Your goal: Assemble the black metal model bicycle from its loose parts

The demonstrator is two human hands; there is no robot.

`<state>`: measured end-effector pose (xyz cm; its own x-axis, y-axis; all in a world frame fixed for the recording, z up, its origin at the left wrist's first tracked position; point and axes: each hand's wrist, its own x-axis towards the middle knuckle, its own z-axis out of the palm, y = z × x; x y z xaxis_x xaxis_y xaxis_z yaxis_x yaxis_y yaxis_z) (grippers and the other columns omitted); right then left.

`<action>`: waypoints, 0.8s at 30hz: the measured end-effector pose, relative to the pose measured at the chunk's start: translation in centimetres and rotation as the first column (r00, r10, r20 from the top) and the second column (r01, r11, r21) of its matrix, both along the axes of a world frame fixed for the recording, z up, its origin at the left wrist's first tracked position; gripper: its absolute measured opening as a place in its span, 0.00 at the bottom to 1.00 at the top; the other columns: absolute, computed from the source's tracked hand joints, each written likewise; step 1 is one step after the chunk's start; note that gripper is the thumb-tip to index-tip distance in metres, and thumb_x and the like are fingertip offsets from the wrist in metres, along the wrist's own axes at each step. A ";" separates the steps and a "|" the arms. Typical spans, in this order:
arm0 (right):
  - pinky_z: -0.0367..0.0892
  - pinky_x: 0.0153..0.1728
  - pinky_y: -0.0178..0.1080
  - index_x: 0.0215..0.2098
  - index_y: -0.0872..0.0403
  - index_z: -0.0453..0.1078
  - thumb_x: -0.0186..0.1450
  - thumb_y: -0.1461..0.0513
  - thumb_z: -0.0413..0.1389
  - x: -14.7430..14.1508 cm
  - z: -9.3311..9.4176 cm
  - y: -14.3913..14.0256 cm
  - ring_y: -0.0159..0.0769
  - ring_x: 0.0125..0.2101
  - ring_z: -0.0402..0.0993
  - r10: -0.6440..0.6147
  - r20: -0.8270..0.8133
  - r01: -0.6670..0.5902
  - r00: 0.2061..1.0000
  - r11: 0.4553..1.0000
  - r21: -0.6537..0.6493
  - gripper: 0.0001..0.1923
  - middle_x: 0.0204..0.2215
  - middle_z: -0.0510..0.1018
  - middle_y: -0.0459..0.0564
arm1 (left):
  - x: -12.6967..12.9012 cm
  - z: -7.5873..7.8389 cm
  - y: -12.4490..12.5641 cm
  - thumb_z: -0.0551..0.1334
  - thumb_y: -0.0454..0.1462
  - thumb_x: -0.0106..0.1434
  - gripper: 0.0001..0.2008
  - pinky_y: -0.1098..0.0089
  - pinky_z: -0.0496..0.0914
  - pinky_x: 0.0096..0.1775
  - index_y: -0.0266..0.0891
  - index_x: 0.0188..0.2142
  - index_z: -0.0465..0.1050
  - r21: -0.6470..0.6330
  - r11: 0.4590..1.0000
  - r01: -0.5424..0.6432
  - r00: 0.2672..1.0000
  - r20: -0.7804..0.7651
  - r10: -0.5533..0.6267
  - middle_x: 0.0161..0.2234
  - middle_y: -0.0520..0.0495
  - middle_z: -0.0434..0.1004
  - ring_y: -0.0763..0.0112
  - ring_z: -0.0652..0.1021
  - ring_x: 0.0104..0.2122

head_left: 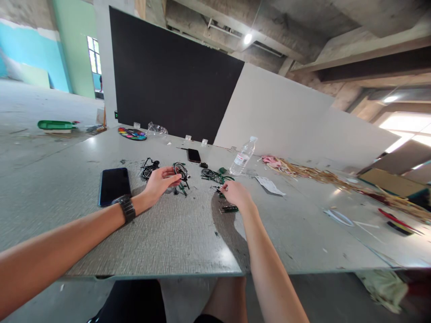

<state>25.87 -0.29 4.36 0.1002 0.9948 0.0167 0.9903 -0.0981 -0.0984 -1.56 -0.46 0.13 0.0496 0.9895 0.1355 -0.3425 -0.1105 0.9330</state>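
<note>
The left hand [160,181], a dark watch [125,207] on its wrist, reached across the grey table [175,242] and pinched a small black spoked wheel [180,170] between thumb and fingertips, the wheel standing at the tips of the fingers on the far side of the palm. Just left of that hand lay another black wheel part [149,169], and under the held wheel a few dark green pieces [182,189] sat scattered on the table. The right hand [236,193] lay knuckles up, near a cluster of green and black model parts [215,176]; its fingers curled down over something small at their tips, too small to tell what, so whether it gripped anything could not be told. A short dark green piece [229,208] lay just beside that wrist. A dark smartphone [114,185] lay flat by the left forearm, and a second, smaller phone [194,155] lay farther back. A clear water bottle [243,157] stood tilted in the view beyond the right hand, with a slip of paper [269,185] near it. Farther back sat a round paint palette [132,133] and a crumpled clear bag [156,130]. To the right, straw-like strips [313,172] trailed along the table. Behind stood a large black panel [168,76] and a white panel [279,116], under a bare concrete ceiling [303,27] with a lit lamp [248,38].
</note>
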 end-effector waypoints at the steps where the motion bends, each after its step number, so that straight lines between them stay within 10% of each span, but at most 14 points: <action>1: 0.63 0.35 0.37 0.43 0.53 0.77 0.70 0.58 0.55 0.0 0.0 0.0 0.44 0.42 0.78 0.008 -0.005 -0.008 1.000 1.000 0.002 0.11 0.42 0.82 0.57 | 0.0 0.0 0.0 0.73 0.33 0.55 0.14 0.68 0.77 0.41 0.32 0.40 0.76 0.001 1.000 0.001 1.000 -0.002 -0.001 0.35 0.44 0.81 0.71 0.81 0.31; 13: 0.61 0.33 0.36 0.44 0.50 0.76 0.70 0.59 0.53 -1.2 0.4 -0.3 0.40 0.38 0.76 0.078 -0.070 -0.071 0.994 0.992 0.102 0.10 0.39 0.82 0.53 | 0.1 0.3 -0.3 0.73 0.33 0.55 0.13 0.66 0.78 0.40 0.33 0.39 0.77 0.000 1.000 -0.002 1.000 -0.019 0.002 0.35 0.44 0.81 0.71 0.81 0.31; 24: 0.60 0.29 0.34 0.31 0.52 0.81 0.58 0.58 0.66 1.8 0.9 -0.2 0.36 0.29 0.75 0.235 -0.106 -0.252 0.966 0.947 -0.202 0.06 0.27 0.81 0.48 | 0.1 -0.1 0.0 0.71 0.31 0.57 0.11 0.65 0.78 0.40 0.32 0.40 0.76 0.007 1.000 0.001 1.000 -0.017 -0.001 0.33 0.45 0.81 0.70 0.81 0.31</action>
